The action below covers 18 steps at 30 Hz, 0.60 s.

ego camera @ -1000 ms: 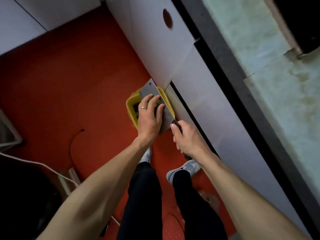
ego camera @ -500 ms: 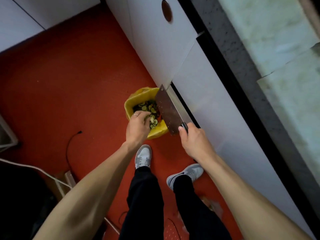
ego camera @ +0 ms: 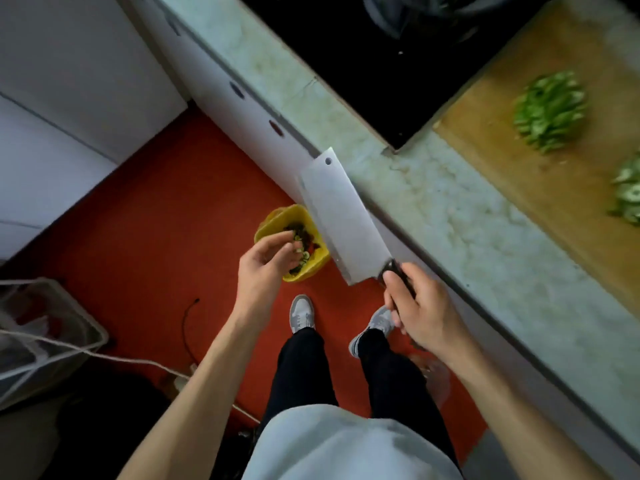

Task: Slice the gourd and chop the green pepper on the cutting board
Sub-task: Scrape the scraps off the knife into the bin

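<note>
My right hand [ego camera: 420,311] grips the dark handle of a cleaver [ego camera: 341,216]. Its broad blade points up and away, over the counter's front edge. My left hand [ego camera: 266,265] hovers above a yellow bin [ego camera: 277,220] on the floor, fingers loosely curled and holding nothing that I can see. The bin holds green slices and dark scraps. On the wooden cutting board [ego camera: 519,140] at the upper right lie a pile of sliced green pieces [ego camera: 550,110] and a second green pile [ego camera: 628,194] at the frame's edge.
A pale marble counter [ego camera: 450,216] runs diagonally, with a black cooktop [ego camera: 363,57] set into it. White cabinet doors [ego camera: 249,112] stand below. The floor is red. A wire rack [ego camera: 45,334] and cables lie at the lower left. My feet stand beside the bin.
The view has swung up and right, bringing the counter and cutting board into sight. My left hand has lifted off the cleaver blade and out of the bin. The cleaver has risen.
</note>
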### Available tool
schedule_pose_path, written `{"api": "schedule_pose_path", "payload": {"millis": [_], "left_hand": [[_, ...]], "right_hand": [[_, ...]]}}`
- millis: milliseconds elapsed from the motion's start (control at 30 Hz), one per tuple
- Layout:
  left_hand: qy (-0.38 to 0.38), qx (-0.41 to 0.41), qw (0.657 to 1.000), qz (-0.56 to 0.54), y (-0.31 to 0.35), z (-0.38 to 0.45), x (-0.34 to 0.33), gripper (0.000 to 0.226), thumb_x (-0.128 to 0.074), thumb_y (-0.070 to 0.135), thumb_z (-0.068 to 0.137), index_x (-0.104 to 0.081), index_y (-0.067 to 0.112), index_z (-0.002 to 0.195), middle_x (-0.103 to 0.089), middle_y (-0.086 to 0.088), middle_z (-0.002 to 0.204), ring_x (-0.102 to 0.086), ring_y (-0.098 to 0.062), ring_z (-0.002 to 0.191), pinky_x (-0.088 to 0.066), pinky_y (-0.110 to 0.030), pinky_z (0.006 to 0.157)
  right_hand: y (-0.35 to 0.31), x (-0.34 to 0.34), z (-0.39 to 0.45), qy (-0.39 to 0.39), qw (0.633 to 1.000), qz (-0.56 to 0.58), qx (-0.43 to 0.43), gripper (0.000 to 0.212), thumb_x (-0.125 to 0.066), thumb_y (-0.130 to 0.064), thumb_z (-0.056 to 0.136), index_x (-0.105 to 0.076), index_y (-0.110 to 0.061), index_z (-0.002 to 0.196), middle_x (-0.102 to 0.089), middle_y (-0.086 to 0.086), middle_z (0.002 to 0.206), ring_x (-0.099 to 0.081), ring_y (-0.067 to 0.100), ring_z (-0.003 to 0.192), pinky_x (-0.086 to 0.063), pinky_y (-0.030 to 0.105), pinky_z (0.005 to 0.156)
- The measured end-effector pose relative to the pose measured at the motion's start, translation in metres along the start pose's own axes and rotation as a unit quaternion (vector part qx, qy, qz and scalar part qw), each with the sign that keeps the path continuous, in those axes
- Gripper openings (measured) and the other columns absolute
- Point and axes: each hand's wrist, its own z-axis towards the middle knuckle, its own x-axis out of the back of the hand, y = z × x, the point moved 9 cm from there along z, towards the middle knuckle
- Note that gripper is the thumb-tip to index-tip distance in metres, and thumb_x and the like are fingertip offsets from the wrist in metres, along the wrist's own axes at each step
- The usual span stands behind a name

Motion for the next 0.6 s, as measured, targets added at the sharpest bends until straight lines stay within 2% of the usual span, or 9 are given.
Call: {"api": "schedule_pose_path", "payload": {"millis": [67,200,333,467,533,600], "left_hand": [[-0.059,-0.003,0.998,0.011,0.026,-0.025,-0.033,0.016,-0.066,0.005,0.094,-0.073,0.017,0.100,-0.077,-0.006,0.091,-0.072,-0.018,0.084,-0.057,-0.025,0.076],[-0.180,-0.025,0.980,0.083,0.061,-0.070,-0.125,0.014,-0.066,0.007,0.094,-0.073,0.016,0.102,-0.076,0.000,0.088,-0.068,-0.012,0.080,-0.055,-0.021,0.072],[-0.308,-0.080,0.932,0.172,0.079,-0.118,-0.230,0.013,-0.069,0.011,0.093,-0.073,0.022,0.101,-0.075,-0.001,0.092,-0.067,-0.010,0.081,-0.053,-0.025,0.074],[-0.392,-0.178,0.846,0.314,0.067,-0.154,-0.337,0.016,-0.074,0.014,0.088,-0.073,0.031,0.089,-0.071,0.008,0.078,-0.064,-0.007,0.071,-0.049,-0.024,0.070],[-0.423,-0.251,0.780,0.386,0.056,-0.179,-0.390,0.016,-0.072,0.011,0.089,-0.074,0.027,0.091,-0.070,0.008,0.081,-0.062,-0.006,0.071,-0.048,-0.020,0.072],[-0.450,-0.308,0.702,0.458,0.038,-0.204,-0.438,0.015,-0.069,0.010,0.091,-0.075,0.020,0.101,-0.072,0.003,0.091,-0.062,-0.008,0.074,-0.051,-0.020,0.075]], "right_hand": [[-0.004,0.036,-0.034,0.048,0.996,0.075,-0.019,0.037,-0.046,-0.037,0.104,-0.050,-0.015,0.075,-0.056,0.008,0.057,-0.052,0.019,0.041,-0.042,0.031,0.044],[0.018,0.111,-0.109,0.183,0.964,0.182,-0.067,0.031,-0.044,-0.022,0.105,-0.050,-0.006,0.080,-0.054,0.004,0.057,-0.047,0.022,0.041,-0.039,0.029,0.039],[0.067,0.169,-0.184,0.304,0.920,0.224,-0.100,0.033,-0.048,-0.024,0.104,-0.051,-0.002,0.080,-0.054,0.011,0.058,-0.047,0.026,0.041,-0.040,0.033,0.040],[0.117,0.210,-0.250,0.403,0.871,0.251,-0.126,0.029,-0.054,-0.019,0.101,-0.052,0.000,0.080,-0.055,0.014,0.059,-0.049,0.027,0.043,-0.042,0.034,0.041],[0.140,0.224,-0.275,0.430,0.849,0.273,-0.137,0.028,-0.053,-0.017,0.102,-0.052,0.002,0.081,-0.055,0.021,0.061,-0.048,0.030,0.045,-0.042,0.036,0.043],[0.161,0.234,-0.294,0.445,0.835,0.288,-0.148,0.029,-0.051,-0.018,0.103,-0.052,0.004,0.083,-0.055,0.022,0.061,-0.048,0.032,0.046,-0.043,0.038,0.044]]}}
